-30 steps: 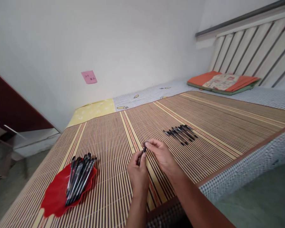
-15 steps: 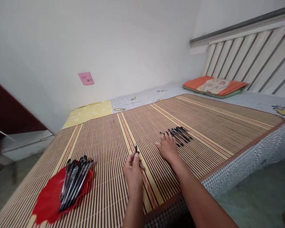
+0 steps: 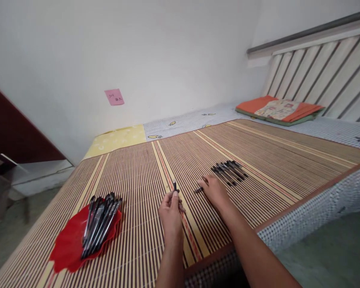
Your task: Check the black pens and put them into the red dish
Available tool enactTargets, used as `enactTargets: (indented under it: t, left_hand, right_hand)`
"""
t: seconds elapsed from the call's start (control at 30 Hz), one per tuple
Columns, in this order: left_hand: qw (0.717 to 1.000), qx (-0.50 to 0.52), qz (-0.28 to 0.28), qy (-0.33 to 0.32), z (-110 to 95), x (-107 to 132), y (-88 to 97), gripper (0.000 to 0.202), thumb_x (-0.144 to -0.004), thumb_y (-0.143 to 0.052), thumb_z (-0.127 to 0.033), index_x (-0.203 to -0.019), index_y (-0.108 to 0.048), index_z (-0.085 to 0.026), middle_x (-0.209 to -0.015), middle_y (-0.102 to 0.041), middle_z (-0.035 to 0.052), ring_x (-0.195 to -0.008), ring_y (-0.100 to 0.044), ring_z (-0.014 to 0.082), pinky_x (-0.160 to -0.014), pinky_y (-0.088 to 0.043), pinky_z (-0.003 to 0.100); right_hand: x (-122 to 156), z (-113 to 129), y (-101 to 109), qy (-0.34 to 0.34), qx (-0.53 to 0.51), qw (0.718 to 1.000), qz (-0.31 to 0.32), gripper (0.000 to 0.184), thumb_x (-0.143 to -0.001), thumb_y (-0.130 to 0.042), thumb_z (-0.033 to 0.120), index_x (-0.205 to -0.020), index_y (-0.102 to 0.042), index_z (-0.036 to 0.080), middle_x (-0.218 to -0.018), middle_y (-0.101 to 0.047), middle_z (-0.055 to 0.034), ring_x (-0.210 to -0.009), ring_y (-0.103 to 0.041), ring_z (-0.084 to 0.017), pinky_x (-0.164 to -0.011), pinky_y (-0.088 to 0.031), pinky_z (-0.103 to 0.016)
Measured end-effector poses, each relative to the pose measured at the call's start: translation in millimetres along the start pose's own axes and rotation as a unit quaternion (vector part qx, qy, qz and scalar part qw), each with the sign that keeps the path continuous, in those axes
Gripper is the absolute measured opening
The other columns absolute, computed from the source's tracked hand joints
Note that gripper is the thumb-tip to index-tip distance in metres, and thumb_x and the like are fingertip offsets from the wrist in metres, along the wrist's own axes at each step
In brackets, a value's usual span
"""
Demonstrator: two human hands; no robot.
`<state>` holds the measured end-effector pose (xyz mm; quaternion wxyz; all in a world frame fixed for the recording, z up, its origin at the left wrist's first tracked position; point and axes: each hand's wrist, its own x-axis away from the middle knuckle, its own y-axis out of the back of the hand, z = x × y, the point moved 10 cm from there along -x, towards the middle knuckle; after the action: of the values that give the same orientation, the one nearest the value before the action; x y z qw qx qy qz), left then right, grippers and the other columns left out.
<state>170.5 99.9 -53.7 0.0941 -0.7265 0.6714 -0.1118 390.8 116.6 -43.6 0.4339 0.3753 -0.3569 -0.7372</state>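
In the head view, the person's left hand (image 3: 170, 208) grasps a dark pen (image 3: 175, 186), its pale pointed tip sticking up above the thumb and fingers, over the middle of a striped mat (image 3: 138, 216). The right hand (image 3: 217, 192) is just to the right of it, fingers curled about a small dark piece (image 3: 199, 190) that shows at the fingertips; too little of it is visible to tell what it is. Just beyond the right hand, a row of dark pens (image 3: 230, 173) lies side by side on the mat. Well to the left, a red plate (image 3: 67, 244) with a wavy rim bears a bundle of pens (image 3: 100, 228) with clear barrels and dark ends. The mat covers much of a bed; at its far right corner lies a folded orange cloth (image 3: 247, 105), near a white slatted panel (image 3: 309, 72). A pink note (image 3: 114, 97) is on the wall (image 3: 174, 52).
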Motion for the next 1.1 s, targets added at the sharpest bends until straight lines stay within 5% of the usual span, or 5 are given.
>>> enactTargets:
  t: [0.2,0.53,0.73,0.87,1.1]
  left_hand:
    - [1.0,0.019,0.008,0.011,4.5,-2.6,-1.2,0.032,-0.078,-0.07,-0.044,-0.086,-0.068,-0.014,-0.063,-0.054,-0.003,-0.049,-0.045,0.0078,-0.046,-0.038,0.02]
    - [0.997,-0.07,0.027,-0.004,-9.6,1.6,-4.0,0.036,-0.082,-0.068,-0.043,-0.105,-0.07,-0.016,-0.065,-0.052,-0.003,-0.054,-0.047,0.0111,-0.051,-0.04,0.023]
    - [0.99,-0.128,0.023,-0.046,-17.0,0.4,-3.8,0.029,-0.079,-0.068,-0.038,-0.098,-0.073,-0.016,-0.078,-0.064,0.0034,-0.075,-0.06,0.0175,-0.066,-0.046,0.026]
    - [0.986,-0.146,0.036,-0.068,-18.7,1.1,-8.2,0.027,-0.079,-0.068,-0.037,-0.094,-0.074,-0.016,-0.074,-0.063,0.003,-0.068,-0.057,0.0167,-0.061,-0.044,0.026]
    - [0.98,-0.165,0.048,-0.1,-27.1,6.2,-15.8,0.016,-0.079,-0.067,-0.03,-0.086,-0.074,-0.018,-0.073,-0.064,0.0019,-0.066,-0.056,0.0162,-0.061,-0.041,0.025]
  right_hand:
    - [13.6,13.0,-18.8,0.018,-0.044,0.997,0.064,0.02,-0.08,-0.072,0.022,-0.1,-0.073,0.015,-0.105,-0.067,-0.0133,-0.088,-0.065,-0.024,-0.074,-0.042,-0.031]
    - [12.7,25.5,-11.2,0.044,-0.243,0.967,0.059,0.011,-0.088,-0.059,0.023,-0.093,-0.067,0.018,-0.085,-0.07,-0.0047,-0.079,-0.064,-0.018,-0.071,-0.046,-0.028]
    - [9.4,19.5,-2.7,-0.043,-0.638,0.768,0.019,0.026,-0.073,-0.077,0.037,-0.09,-0.069,0.02,-0.077,-0.066,0.0006,-0.061,-0.055,-0.011,-0.058,-0.044,-0.024]
    - [10.3,27.8,2.6,-0.037,-0.7,0.713,0.029,0.028,-0.074,-0.079,0.037,-0.094,-0.071,0.02,-0.081,-0.069,-0.0011,-0.064,-0.057,-0.01,-0.06,-0.046,-0.022]
    - [11.0,33.7,17.7,0.003,-0.636,0.772,0.019,0.033,-0.083,-0.069,0.038,-0.111,-0.07,0.02,-0.091,-0.07,-0.0034,-0.077,-0.062,-0.014,-0.07,-0.049,-0.025]
